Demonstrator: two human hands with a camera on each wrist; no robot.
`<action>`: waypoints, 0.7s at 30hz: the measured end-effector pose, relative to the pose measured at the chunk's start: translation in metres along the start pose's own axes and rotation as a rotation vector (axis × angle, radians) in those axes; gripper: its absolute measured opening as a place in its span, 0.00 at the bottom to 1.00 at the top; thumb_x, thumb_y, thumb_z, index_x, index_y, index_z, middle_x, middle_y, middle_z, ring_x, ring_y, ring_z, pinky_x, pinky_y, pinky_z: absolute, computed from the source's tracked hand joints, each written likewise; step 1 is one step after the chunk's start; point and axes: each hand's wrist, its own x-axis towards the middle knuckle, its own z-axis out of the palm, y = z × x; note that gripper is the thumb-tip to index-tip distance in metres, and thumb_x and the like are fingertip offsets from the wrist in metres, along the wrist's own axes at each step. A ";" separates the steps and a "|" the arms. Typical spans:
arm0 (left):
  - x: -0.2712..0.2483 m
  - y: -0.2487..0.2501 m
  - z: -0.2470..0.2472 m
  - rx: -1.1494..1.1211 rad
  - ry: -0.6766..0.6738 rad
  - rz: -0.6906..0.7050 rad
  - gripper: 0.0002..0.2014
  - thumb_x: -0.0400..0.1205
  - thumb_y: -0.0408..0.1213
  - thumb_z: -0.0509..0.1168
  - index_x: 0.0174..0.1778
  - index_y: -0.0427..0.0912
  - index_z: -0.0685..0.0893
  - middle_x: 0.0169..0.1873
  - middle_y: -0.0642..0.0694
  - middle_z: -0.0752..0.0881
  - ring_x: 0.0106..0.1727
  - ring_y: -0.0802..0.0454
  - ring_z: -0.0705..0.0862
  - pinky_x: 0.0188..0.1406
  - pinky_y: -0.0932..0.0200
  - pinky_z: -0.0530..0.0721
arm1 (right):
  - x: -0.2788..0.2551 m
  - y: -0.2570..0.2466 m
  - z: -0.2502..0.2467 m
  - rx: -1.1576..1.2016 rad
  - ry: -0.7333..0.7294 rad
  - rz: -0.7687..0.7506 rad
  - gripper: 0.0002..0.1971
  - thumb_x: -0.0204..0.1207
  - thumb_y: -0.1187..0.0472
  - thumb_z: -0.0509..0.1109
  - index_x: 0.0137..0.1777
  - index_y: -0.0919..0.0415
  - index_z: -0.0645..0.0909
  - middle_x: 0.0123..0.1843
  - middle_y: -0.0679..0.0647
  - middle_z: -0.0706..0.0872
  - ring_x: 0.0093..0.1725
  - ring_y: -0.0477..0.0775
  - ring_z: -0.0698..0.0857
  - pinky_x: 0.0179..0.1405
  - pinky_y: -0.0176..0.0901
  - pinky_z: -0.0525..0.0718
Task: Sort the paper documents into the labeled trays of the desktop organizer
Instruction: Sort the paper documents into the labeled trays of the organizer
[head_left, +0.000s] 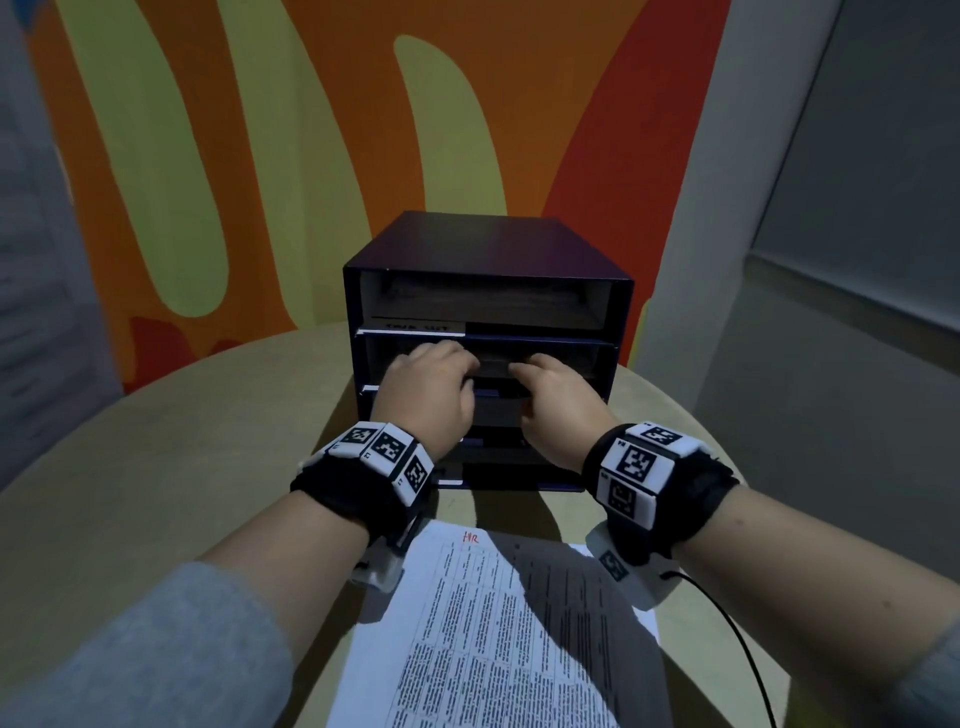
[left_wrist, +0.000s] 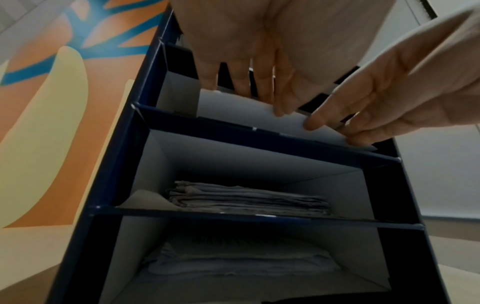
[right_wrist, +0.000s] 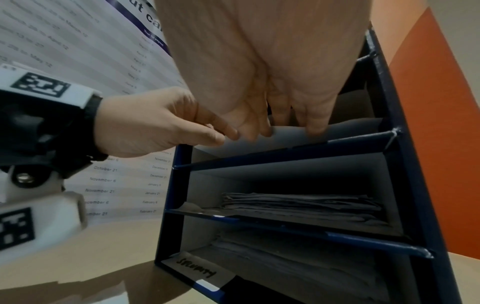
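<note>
**Inspector:** Nearest the head camera, a printed document (head_left: 498, 634) lies flat on the round table (head_left: 156, 467), red handwriting at its top edge. It sits between the two forearms, just in front of the organizer.

**Clerk:** And the sheet being filed?

**Inspector:** A white sheet (left_wrist: 259, 117) lies in the second tray from the top of the dark blue desktop organizer (head_left: 488, 244). Its near edge reaches the tray's front lip.

**Clerk:** The hands?

**Inspector:** Both are at that tray. The left hand (head_left: 428, 395) has its fingers extended, tips resting on the sheet's top face. The right hand (head_left: 558, 402) likewise lies with fingers mostly straight, tips pressing on the sheet's right portion. Neither hand is wrapped round the paper; the fingers lie on it.

**Clerk:** Other trays?

**Inspector:** The tray below holds a stack of folded papers (left_wrist: 246, 199). The next one down holds another pile (right_wrist: 298, 265), and a handwritten label (right_wrist: 197, 270) is stuck to the front strip beneath it; the wording is unclear. A white label (head_left: 415, 327) sits on the front of the top tray, unreadable.

**Clerk:** Surroundings?

**Inspector:** Black wrist bands with square markers on both wrists, a cable (head_left: 737, 639) trailing from the right one, and an orange and yellow-green painted wall (head_left: 311, 130) behind the organizer.
</note>
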 end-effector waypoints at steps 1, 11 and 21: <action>0.001 0.000 0.001 0.061 -0.055 -0.022 0.15 0.85 0.42 0.59 0.65 0.45 0.82 0.61 0.51 0.82 0.64 0.48 0.78 0.66 0.48 0.73 | 0.003 0.001 0.002 0.001 -0.007 0.011 0.25 0.79 0.66 0.62 0.78 0.61 0.71 0.75 0.59 0.72 0.73 0.61 0.72 0.73 0.50 0.73; 0.017 -0.004 0.005 0.127 -0.328 -0.203 0.24 0.87 0.59 0.45 0.44 0.44 0.76 0.40 0.48 0.74 0.53 0.40 0.79 0.56 0.44 0.73 | 0.028 0.007 0.002 0.094 -0.080 0.161 0.14 0.84 0.54 0.59 0.63 0.61 0.77 0.58 0.62 0.79 0.55 0.63 0.81 0.50 0.49 0.79; 0.046 -0.015 0.005 0.137 -0.539 -0.191 0.27 0.88 0.53 0.50 0.28 0.40 0.74 0.27 0.45 0.75 0.28 0.50 0.73 0.30 0.56 0.70 | 0.049 0.010 -0.004 -0.069 -0.217 0.198 0.12 0.85 0.63 0.54 0.51 0.67 0.78 0.52 0.62 0.82 0.47 0.61 0.80 0.42 0.42 0.71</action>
